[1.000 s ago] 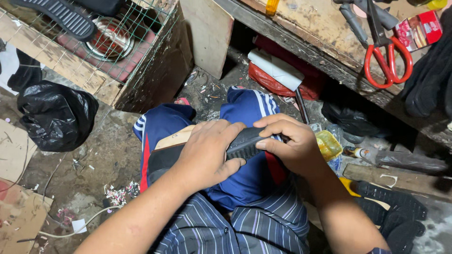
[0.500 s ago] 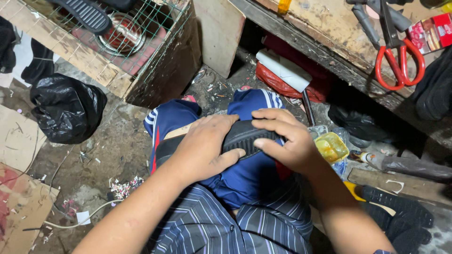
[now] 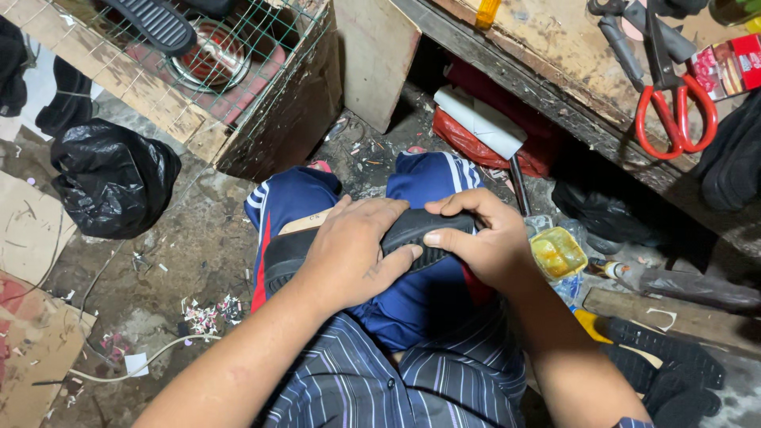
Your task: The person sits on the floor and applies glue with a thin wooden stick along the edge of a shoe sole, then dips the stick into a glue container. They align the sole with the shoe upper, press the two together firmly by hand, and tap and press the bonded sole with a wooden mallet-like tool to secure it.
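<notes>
Little moved: left hand (image 3: 349,254) and right hand (image 3: 483,242) stay clamped on black sole (image 3: 416,234); press evenly along edges.

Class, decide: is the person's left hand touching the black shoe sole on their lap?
Touching. The head view shows the left hand pressed flat over the black shoe sole, thumb lying across it.

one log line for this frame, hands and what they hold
left hand: pressed flat on black shoe sole | right hand: gripping sole's end | sole: across lap | nearby: red scissors on workbench
</notes>
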Demonstrator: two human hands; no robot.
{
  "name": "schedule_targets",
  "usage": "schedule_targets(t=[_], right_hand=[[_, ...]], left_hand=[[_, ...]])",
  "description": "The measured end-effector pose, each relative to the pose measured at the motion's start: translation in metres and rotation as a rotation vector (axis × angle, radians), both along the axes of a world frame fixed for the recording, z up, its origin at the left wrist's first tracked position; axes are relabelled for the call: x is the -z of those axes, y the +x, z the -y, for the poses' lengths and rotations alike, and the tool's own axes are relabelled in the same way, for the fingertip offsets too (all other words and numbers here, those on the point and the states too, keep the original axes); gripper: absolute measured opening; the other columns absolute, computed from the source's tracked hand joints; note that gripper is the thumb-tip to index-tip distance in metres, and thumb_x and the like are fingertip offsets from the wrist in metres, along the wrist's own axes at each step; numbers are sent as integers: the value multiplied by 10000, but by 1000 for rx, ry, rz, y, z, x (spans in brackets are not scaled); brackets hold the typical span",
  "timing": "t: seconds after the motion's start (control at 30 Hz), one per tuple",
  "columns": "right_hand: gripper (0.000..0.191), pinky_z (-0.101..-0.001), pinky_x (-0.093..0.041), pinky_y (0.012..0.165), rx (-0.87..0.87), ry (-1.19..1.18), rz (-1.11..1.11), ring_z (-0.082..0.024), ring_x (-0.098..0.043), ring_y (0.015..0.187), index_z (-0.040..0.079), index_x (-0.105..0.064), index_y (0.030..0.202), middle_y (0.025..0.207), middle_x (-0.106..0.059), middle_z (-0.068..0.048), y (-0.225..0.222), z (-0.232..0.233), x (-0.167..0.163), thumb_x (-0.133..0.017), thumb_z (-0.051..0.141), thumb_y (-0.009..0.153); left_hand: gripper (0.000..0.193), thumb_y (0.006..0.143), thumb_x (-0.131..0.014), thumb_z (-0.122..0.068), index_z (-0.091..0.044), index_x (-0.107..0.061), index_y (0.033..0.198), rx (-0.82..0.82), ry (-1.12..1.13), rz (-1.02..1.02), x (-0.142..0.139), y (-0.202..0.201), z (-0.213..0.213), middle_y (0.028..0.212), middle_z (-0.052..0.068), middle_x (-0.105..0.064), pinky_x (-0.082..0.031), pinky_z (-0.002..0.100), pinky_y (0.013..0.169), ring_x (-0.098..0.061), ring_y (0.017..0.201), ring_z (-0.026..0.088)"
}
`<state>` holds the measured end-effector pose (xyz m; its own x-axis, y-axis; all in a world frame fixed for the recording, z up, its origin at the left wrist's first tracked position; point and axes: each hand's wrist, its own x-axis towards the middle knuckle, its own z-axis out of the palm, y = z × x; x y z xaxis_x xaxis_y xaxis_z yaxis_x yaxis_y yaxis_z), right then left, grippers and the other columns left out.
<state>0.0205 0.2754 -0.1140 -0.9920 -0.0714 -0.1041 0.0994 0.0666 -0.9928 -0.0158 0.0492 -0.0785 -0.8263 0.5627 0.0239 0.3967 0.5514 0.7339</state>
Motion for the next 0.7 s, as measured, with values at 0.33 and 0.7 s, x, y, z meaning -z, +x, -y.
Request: schedule_targets(t=[0.33, 0.7], right_hand=[[301, -488, -419, 1110, -213, 558, -582, -340, -654, 1208, 18, -735, 1067, 1238, -717, -161, -7, 8, -17, -821, 109, 794], [293, -355, -558, 995, -55, 191, -105, -221, -715, 1095, 7, -666, 1034, 1141, -752, -112, -7, 12, 0, -825, 50, 792]], left_hand=[[682, 729, -762, -325, 49, -609, 1279, 113, 51, -28, 12, -16, 5, 1259, 249, -656, -439, 543, 1037, -600, 1209, 424], [660, 758, -780, -303, 26, -600, 1300, 85, 31, 25, 8, -10, 3, 1283, 224, -657, -408, 540, 1025, -592, 1224, 394]])
